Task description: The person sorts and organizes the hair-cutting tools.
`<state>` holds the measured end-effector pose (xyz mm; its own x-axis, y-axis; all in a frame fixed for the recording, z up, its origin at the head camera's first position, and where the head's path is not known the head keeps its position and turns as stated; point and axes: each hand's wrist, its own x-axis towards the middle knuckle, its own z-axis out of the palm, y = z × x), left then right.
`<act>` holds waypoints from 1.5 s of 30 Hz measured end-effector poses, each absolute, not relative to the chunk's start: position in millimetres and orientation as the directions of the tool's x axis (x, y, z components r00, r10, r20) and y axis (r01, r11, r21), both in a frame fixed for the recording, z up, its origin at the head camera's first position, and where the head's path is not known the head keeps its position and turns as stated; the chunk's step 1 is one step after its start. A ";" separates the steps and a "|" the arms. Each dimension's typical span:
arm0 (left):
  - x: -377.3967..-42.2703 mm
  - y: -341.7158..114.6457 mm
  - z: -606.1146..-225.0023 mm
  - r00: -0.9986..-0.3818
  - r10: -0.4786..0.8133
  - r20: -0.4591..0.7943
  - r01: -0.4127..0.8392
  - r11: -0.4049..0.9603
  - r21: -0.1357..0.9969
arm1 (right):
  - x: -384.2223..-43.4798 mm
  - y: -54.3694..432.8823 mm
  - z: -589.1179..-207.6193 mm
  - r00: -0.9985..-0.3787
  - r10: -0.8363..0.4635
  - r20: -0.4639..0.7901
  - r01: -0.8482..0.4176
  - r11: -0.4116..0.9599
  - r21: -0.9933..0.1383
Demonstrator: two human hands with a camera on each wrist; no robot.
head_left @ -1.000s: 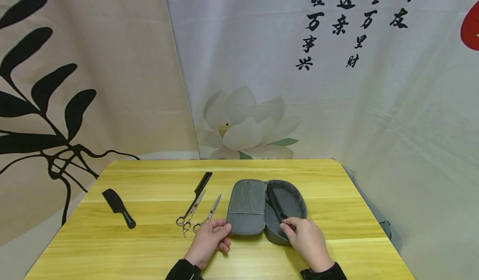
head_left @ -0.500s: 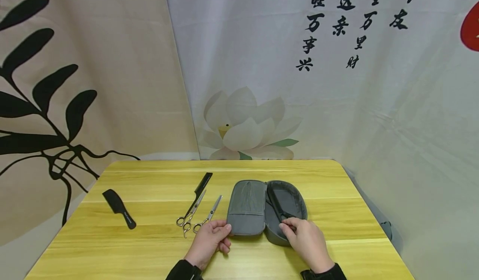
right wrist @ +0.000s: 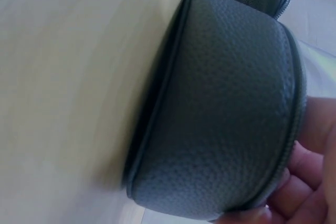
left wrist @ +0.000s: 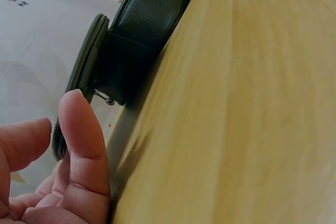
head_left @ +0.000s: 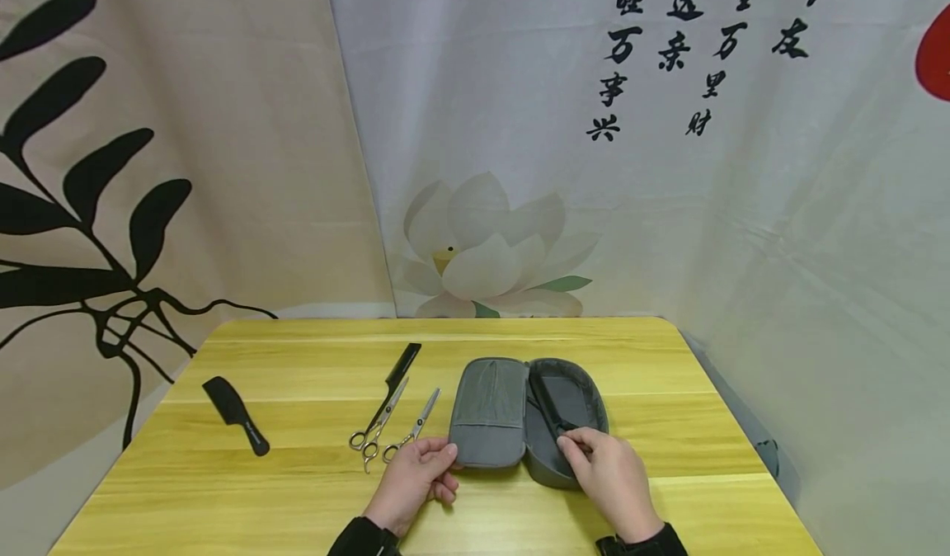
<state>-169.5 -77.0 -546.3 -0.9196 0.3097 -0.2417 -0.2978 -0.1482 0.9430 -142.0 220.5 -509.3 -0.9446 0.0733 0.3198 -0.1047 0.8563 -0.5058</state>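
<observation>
A grey zip case lies unfolded on the table, its pocketed lid (head_left: 487, 424) at the left and its deep half (head_left: 594, 399) at the right. My left hand (head_left: 416, 473) pinches the near left corner of the lid between thumb and forefinger; the left wrist view has the lid edge (left wrist: 84, 72) between them. Inside the deep half a long black tool (head_left: 545, 401) leans along the hinge side. My right hand (head_left: 612, 473) reaches over the near rim and pinches the tool's near end. In the right wrist view, the case wall (right wrist: 226, 103) hides the fingertips.
Left of the case lie two pairs of silver scissors, one pair (head_left: 423, 414) nearer the lid and the other (head_left: 386, 412) beside a slim black comb (head_left: 401, 366). A wide black comb (head_left: 230, 403) rests far left on the wooden table (head_left: 297, 506). A printed curtain (head_left: 519, 127) hangs behind.
Almost nothing differs. Both hands keep their places, with only a slight shift of the right fingers at the black tool's near end.
</observation>
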 end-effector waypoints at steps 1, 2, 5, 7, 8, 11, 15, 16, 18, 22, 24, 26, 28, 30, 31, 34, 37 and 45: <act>-169.3 -77.5 -546.1 -0.919 0.309 -0.244 -0.298 -0.141 0.944 | -141.7 220.6 -509.2 -0.943 0.076 0.325 -0.106 0.855 -0.507; -169.0 -78.1 -545.5 -0.919 0.306 -0.247 -0.298 -0.132 0.945 | -141.4 220.8 -508.9 -0.940 0.079 0.330 -0.107 0.854 -0.509; -168.3 -80.2 -542.1 -0.921 0.292 -0.256 -0.298 -0.108 0.949 | -140.3 221.4 -507.9 -0.935 0.087 0.343 -0.111 0.849 -0.517; -167.8 -81.6 -539.4 -0.924 0.281 -0.261 -0.296 -0.090 0.951 | -140.1 221.7 -507.6 -0.931 0.093 0.353 -0.112 0.848 -0.519; -167.5 -82.4 -538.1 -0.925 0.276 -0.261 -0.294 -0.083 0.952 | -140.1 221.8 -507.4 -0.928 0.096 0.360 -0.114 0.847 -0.519; -167.3 -85.3 -535.5 -0.928 0.269 -0.256 -0.280 -0.053 0.959 | -140.4 222.3 -507.9 -0.916 0.103 0.387 -0.122 0.849 -0.513; -168.0 -93.4 -529.7 -0.939 0.248 -0.237 -0.242 0.013 0.970 | -140.6 223.3 -508.5 -0.900 0.103 0.423 -0.137 0.855 -0.500; -168.4 -96.3 -527.2 -0.944 0.232 -0.233 -0.233 0.030 0.972 | -140.6 223.6 -508.6 -0.898 0.102 0.428 -0.141 0.855 -0.499; -170.0 -103.0 -521.0 -0.956 0.187 -0.224 -0.217 0.058 0.974 | -140.7 224.1 -508.5 -0.895 0.100 0.436 -0.146 0.855 -0.497; -174.5 -122.4 -508.8 -0.978 0.057 -0.203 -0.196 0.099 0.975 | -140.8 225.1 -507.9 -0.886 0.101 0.452 -0.156 0.854 -0.496; -177.5 -136.3 -504.6 -0.982 -0.009 -0.186 -0.186 0.147 0.972 | -141.1 225.4 -507.4 -0.881 0.099 0.463 -0.164 0.854 -0.494; -180.5 -153.5 -501.1 -0.983 -0.065 -0.170 -0.181 0.244 0.953 | -141.3 225.6 -507.0 -0.875 0.098 0.475 -0.171 0.854 -0.491; -184.1 -172.9 -498.4 -0.983 -0.104 -0.150 -0.178 0.379 0.908 | -141.6 225.8 -506.9 -0.868 0.095 0.488 -0.180 0.856 -0.486; -188.3 -193.8 -494.9 -0.983 -0.129 -0.128 -0.177 0.526 0.832 | -141.8 226.1 -506.9 -0.860 0.094 0.501 -0.188 0.855 -0.483; -191.2 -204.7 -493.5 -0.985 -0.132 -0.109 -0.166 0.598 0.784 | -141.8 226.2 -506.9 -0.856 0.094 0.509 -0.191 0.856 -0.480; -201.5 -237.8 -491.0 -0.990 -0.134 -0.040 -0.128 0.757 0.641 | -141.6 226.3 -507.4 -0.842 0.095 0.530 -0.204 0.855 -0.477; -214.7 -266.8 -492.5 -0.989 -0.149 0.007 -0.123 0.838 0.531 | -141.6 226.2 -508.4 -0.826 0.095 0.556 -0.217 0.856 -0.469; -236.3 -312.6 -504.5 -0.988 -0.146 -0.048 -0.153 0.912 0.381 | -141.5 225.9 -508.8 -0.809 0.116 0.577 -0.222 0.847 -0.482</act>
<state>-236.3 -312.6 -504.5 -0.9881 -0.1462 -0.0480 -0.1534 0.9118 0.3809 -141.5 225.9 -508.8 -0.8087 0.1161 0.5767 -0.2223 0.8474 -0.4822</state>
